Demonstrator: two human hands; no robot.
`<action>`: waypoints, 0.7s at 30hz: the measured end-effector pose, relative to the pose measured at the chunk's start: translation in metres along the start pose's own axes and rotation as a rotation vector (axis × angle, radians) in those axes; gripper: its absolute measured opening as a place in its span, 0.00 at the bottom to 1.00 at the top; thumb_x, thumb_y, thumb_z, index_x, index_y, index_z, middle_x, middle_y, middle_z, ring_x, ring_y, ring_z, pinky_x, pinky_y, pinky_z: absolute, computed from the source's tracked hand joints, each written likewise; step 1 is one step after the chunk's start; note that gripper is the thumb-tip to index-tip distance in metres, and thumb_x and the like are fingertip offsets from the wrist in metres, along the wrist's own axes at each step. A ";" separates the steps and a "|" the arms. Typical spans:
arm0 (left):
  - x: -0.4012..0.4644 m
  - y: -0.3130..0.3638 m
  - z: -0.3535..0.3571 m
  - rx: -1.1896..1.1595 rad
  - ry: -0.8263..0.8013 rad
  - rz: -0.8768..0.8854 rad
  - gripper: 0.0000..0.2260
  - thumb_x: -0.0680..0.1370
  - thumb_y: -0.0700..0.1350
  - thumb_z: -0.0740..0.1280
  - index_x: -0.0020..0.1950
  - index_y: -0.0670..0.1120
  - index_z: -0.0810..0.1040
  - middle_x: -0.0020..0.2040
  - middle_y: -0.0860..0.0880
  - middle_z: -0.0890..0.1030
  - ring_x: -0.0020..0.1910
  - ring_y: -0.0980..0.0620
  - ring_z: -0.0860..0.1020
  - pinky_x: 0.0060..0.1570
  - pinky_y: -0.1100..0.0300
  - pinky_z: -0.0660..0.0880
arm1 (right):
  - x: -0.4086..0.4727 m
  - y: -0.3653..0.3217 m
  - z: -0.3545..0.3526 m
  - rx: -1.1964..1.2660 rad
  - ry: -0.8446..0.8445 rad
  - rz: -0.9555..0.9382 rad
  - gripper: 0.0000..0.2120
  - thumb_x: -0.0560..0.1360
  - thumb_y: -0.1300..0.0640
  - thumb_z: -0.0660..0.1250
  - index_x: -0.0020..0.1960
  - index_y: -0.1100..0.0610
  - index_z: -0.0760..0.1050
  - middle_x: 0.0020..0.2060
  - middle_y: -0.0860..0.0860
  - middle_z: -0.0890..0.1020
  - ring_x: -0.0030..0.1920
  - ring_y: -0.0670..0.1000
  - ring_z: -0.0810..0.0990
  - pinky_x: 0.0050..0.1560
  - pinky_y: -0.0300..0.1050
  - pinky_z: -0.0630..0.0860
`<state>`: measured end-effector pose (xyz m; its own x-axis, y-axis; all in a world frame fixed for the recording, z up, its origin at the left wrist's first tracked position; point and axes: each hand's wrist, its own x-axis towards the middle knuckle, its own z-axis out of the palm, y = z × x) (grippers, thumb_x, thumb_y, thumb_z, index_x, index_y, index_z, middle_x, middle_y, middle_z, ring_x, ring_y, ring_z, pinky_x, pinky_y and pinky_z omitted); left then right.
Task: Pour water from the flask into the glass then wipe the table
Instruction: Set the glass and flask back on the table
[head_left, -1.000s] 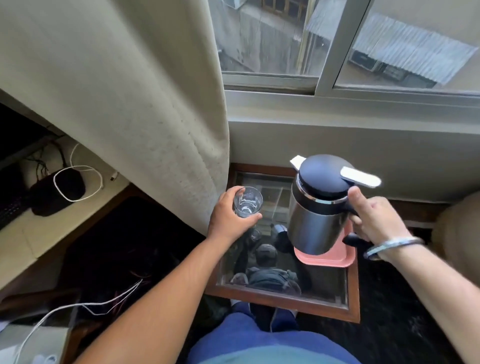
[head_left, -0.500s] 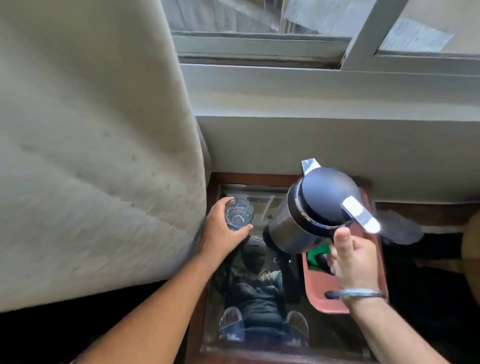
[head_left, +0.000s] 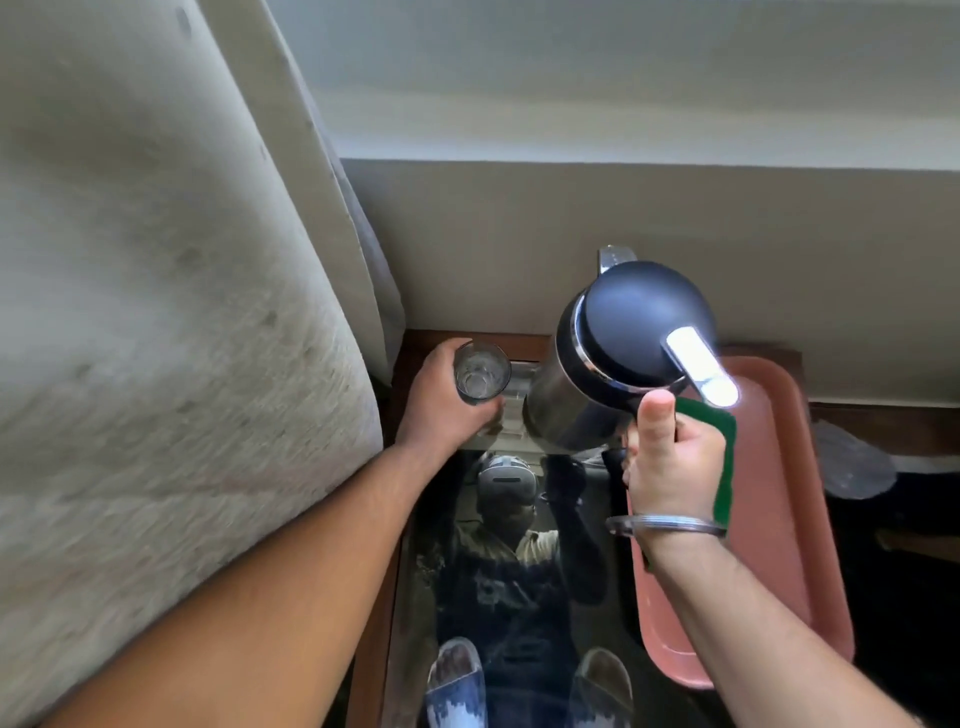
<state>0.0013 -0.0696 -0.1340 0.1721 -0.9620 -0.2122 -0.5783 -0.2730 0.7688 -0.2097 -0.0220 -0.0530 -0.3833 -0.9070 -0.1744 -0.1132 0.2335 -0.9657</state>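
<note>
Left hand (head_left: 441, 402): wrapped round the glass (head_left: 482, 371) (upright, far left of desk (head_left: 519, 571)).
Right hand (head_left: 670, 462): clenched on the handle of the flask (head_left: 618, 353), tilted left.

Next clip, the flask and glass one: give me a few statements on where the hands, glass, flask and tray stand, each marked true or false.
1. The left hand holds the glass. True.
2. The flask stands on the tray. False: the right hand holds it in the air by the handle.
3. Water is streaming into the glass. False: none shows.
4. A green cloth lies on the tray. True.
5. The flask's lid is off. False: the dark lid is on.
</note>
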 end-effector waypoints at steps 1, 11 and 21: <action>0.001 -0.002 0.003 -0.002 -0.002 0.003 0.36 0.63 0.47 0.83 0.67 0.48 0.73 0.59 0.50 0.78 0.58 0.54 0.76 0.57 0.66 0.70 | 0.002 0.001 0.003 0.003 -0.006 -0.012 0.39 0.63 0.21 0.62 0.25 0.56 0.55 0.23 0.53 0.60 0.28 0.52 0.59 0.23 0.62 0.59; 0.003 -0.021 0.016 -0.050 0.014 0.001 0.34 0.63 0.44 0.83 0.66 0.48 0.73 0.58 0.52 0.79 0.57 0.55 0.77 0.52 0.77 0.67 | 0.003 0.031 0.019 -0.028 0.067 -0.018 0.43 0.64 0.21 0.61 0.24 0.62 0.59 0.21 0.54 0.64 0.27 0.50 0.63 0.23 0.58 0.64; 0.011 -0.023 0.015 -0.044 0.012 -0.063 0.39 0.65 0.48 0.83 0.72 0.48 0.69 0.64 0.49 0.77 0.63 0.53 0.75 0.54 0.74 0.65 | -0.014 0.054 -0.006 -0.117 -0.083 -0.144 0.34 0.68 0.27 0.62 0.40 0.60 0.73 0.34 0.62 0.77 0.37 0.51 0.75 0.37 0.47 0.72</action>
<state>0.0047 -0.0744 -0.1627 0.2163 -0.9428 -0.2538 -0.5304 -0.3317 0.7802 -0.2160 0.0051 -0.1014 -0.2793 -0.9585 -0.0564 -0.2687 0.1344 -0.9538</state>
